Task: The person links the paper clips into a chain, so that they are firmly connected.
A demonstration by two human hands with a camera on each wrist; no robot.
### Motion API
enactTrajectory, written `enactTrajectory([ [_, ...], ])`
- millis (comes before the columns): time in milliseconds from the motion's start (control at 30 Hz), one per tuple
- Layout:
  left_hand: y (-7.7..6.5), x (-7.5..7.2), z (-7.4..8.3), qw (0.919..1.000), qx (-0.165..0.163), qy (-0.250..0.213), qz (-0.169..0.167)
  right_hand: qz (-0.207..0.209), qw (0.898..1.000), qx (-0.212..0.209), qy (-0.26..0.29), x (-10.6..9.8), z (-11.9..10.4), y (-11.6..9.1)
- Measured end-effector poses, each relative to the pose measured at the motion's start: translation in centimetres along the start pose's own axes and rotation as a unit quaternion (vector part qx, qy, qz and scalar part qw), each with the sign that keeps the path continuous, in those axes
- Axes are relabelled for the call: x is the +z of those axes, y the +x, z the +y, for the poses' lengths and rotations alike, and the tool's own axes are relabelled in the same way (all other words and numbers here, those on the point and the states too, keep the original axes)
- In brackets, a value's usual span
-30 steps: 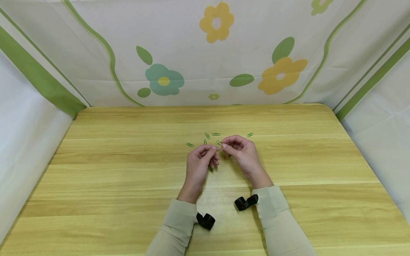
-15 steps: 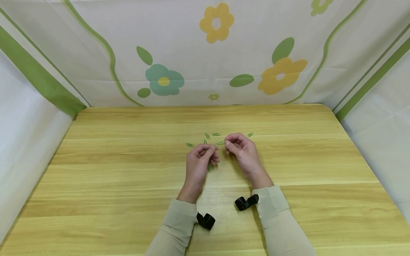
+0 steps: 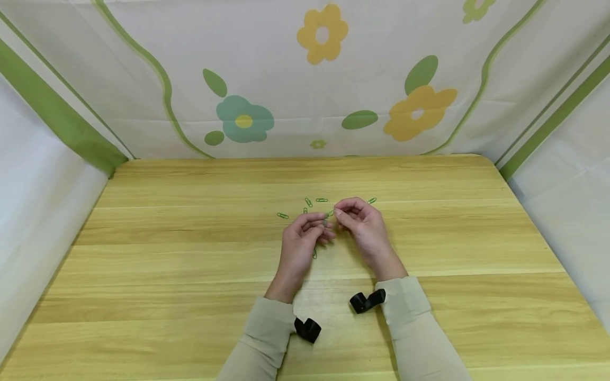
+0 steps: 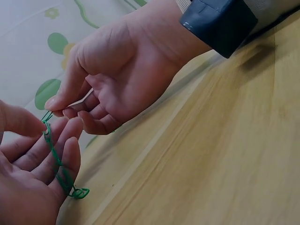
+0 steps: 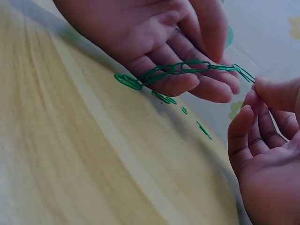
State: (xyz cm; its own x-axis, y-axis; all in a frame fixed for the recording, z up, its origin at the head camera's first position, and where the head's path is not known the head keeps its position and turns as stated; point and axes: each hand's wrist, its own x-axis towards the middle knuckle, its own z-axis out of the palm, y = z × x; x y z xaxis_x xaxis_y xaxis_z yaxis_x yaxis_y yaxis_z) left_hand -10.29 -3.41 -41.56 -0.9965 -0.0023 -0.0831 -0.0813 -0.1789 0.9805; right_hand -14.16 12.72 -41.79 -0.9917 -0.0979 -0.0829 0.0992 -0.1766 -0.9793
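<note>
Pinching the end of a green paperclip chain point(image 5: 182, 68), slim wire ovals linked in a row, between thumb and fingertip in the grip of the right hand point(image 3: 363, 230), centre frame. Clasping it too under the thumb of the left hand point(image 3: 299, 243), across softly curved fingers. Ringed above by loose paperclips point(image 3: 321, 200) on the smooth, wood-grained surface point(image 3: 167, 275). Backed, upper frame, by creased, flower-printed cloth point(image 3: 295, 95).
</note>
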Motion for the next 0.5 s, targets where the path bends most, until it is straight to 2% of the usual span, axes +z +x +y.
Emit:
enactTrajectory([
  [167, 0.09, -0.27, -0.04, 0.9997, -0.003, 0.022, -0.009, -0.021, 1.000, 0.007, -0.021, 0.12, -0.04, -0.19],
  [333, 0.15, -0.37, 0.06, 0.9997, -0.008, 0.021, -0.012, -0.034, 0.999, 0.003, -0.030, 0.22, 0.01, -0.29],
  [500, 0.13, -0.29, 0.06, 0.9998, -0.014, 0.017, -0.002, -0.021, 0.999, 0.002, -0.046, 0.22, -0.02, -0.26],
])
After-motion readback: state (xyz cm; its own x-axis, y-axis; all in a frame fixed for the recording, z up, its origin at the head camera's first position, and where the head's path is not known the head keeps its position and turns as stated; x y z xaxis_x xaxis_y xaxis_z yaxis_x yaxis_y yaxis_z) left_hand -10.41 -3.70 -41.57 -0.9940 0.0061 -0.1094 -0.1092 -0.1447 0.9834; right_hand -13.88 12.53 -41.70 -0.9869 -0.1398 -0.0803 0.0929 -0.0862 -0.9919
